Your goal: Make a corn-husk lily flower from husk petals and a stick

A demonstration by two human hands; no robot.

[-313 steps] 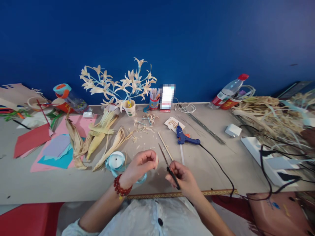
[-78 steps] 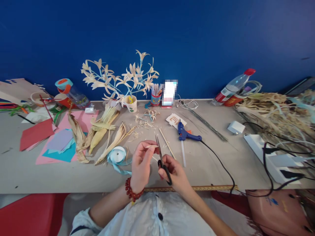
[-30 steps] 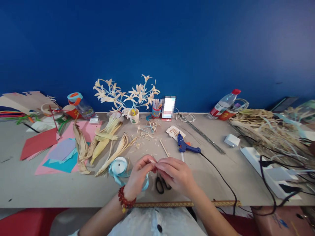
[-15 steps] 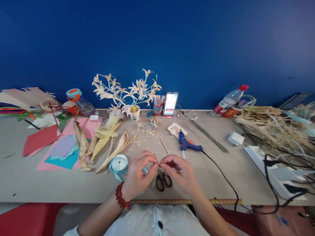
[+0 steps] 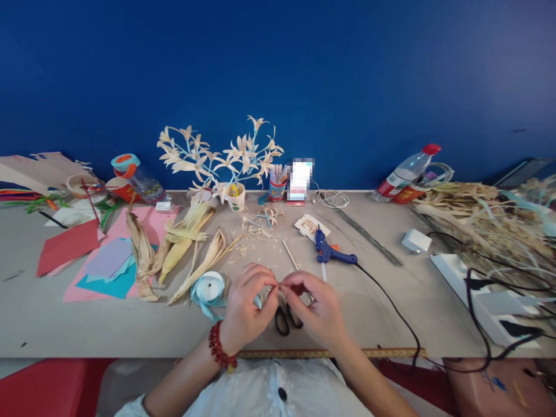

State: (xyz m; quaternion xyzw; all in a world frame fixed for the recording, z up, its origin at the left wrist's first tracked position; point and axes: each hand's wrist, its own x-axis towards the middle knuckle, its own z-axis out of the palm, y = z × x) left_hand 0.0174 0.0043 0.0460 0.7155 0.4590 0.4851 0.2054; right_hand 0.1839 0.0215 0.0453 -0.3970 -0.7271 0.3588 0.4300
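Note:
My left hand [image 5: 252, 304] and my right hand [image 5: 315, 307] meet above the table, thumbs and forefingers pinched together. Whatever lies between the fingertips is tiny and mostly hidden; I cannot make out what it is. Below the hands lie scissors [image 5: 282, 322], their black handles showing and the blades covered. A roll of light blue ribbon [image 5: 208, 289] rests left of my left hand. Just beyond the fingertips is a thin pale stick [image 5: 291, 255]. A blue hot glue gun [image 5: 334, 253] lies past my right hand, its black cord running right.
Dried corn husks [image 5: 185, 246] and coloured paper [image 5: 108, 258] spread over the left. White husk flowers [image 5: 243, 153] stand in a paper cup [image 5: 236, 198]. Thin wires [image 5: 369, 236], a bottle [image 5: 403, 174], a power strip [image 5: 473, 301] and a husk pile [image 5: 490, 226] lie to the right.
Both hands stay pinched together at nearly the same spot, with only slight shifts of wrists and fingers. The whole view has moved a little; objects on the table are unchanged.

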